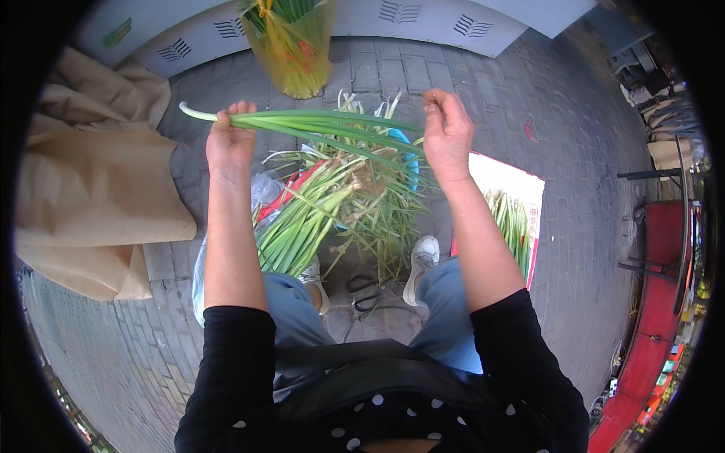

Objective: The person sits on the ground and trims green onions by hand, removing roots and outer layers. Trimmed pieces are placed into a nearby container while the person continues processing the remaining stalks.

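My left hand [231, 144] grips a long green onion [328, 122] near its white end, which points left. Its green leaves fan out to the right across my view. By the leaf tips is my right hand [450, 136], fingers curled; whether it pinches a leaf cannot be made out. Below, a heap of loose leaves and root trimmings [385, 212] partly covers a light blue basin [417, 170]. More green onions [300, 232] lie in a bunch left of that heap. Several thin green onions [507, 221] rest on a white board with red edges [495, 170], partly behind my right forearm.
Black-handled scissors [362, 291] lie on the paving between my white shoes [425, 255]. A bundle of green onions in a yellowish clear bag [289, 54] stands ahead, against a white vented cabinet [385, 22]. Brown sheeting [107, 187] drapes at left; a red bench [651, 306] is at right.
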`<state>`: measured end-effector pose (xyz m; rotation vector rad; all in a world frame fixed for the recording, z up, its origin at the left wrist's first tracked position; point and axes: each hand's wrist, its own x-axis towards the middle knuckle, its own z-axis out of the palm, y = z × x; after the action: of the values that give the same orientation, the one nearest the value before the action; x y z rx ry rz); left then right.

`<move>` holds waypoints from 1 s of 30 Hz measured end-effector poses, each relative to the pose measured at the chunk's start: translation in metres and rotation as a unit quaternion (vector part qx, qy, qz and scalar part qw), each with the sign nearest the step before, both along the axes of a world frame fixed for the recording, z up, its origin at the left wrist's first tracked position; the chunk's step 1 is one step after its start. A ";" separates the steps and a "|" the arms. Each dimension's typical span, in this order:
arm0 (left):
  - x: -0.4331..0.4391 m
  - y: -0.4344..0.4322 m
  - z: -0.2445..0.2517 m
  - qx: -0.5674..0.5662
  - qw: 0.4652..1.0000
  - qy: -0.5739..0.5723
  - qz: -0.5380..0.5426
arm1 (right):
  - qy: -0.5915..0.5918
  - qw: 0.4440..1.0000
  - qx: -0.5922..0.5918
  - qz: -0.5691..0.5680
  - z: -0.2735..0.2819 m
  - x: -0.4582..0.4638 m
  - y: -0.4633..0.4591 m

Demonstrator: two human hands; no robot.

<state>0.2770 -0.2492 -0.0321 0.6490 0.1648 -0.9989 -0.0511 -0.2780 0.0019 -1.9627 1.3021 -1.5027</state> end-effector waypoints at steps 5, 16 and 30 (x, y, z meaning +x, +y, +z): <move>0.005 -0.005 -0.008 -0.107 0.994 -0.012 -0.036 | -0.222 0.959 0.177 0.005 0.003 -0.028 -0.010; -0.004 0.000 0.006 -0.276 0.952 0.016 -0.128 | 0.058 0.804 0.498 0.319 -0.003 -0.031 0.014; -0.004 0.007 0.022 -0.374 0.901 0.084 -0.204 | 0.023 0.747 0.523 0.410 -0.014 0.010 0.038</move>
<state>0.2727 -0.2420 -0.0106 -0.1249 -0.2164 -1.4094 -0.0407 -0.2401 -0.0125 -1.3974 0.7587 -0.1543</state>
